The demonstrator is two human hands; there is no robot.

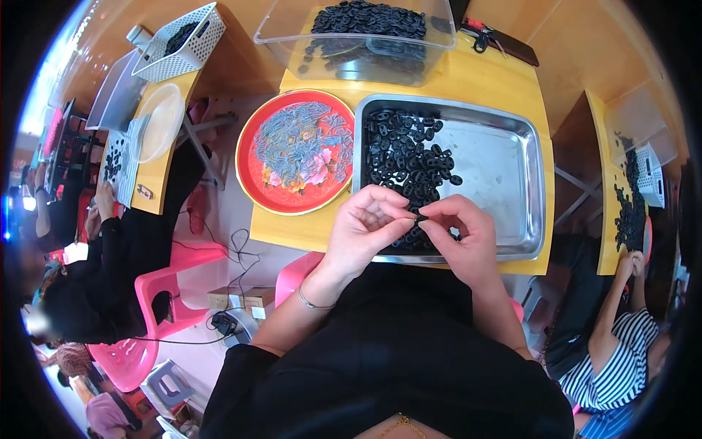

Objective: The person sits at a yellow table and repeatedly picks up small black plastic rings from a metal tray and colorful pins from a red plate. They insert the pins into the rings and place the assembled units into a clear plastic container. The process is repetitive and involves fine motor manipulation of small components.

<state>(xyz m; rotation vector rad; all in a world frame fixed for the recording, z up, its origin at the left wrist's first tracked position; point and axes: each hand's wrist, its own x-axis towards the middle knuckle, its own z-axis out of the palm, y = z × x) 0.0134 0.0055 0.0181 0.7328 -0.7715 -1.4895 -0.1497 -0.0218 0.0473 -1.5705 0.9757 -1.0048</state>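
Observation:
My left hand [373, 225] and my right hand [462, 233] meet above the near edge of a metal tray [523, 183]. Between their fingertips they pinch one small black oval piece [417, 219], mostly hidden by the fingers. Many small black oval pieces with holes [406, 150] lie heaped in the tray's left half, right behind my hands. To the left, a round red tray [256, 139] with a flower pattern holds a spread of thin grey slivers [300, 132].
A clear plastic bin [292, 55] of black pieces stands at the table's back. Beside it lie keys [480, 42] and a dark case [512, 45]. Co-workers sit at tables left and right. A pink chair [157, 293] and cables are on the left.

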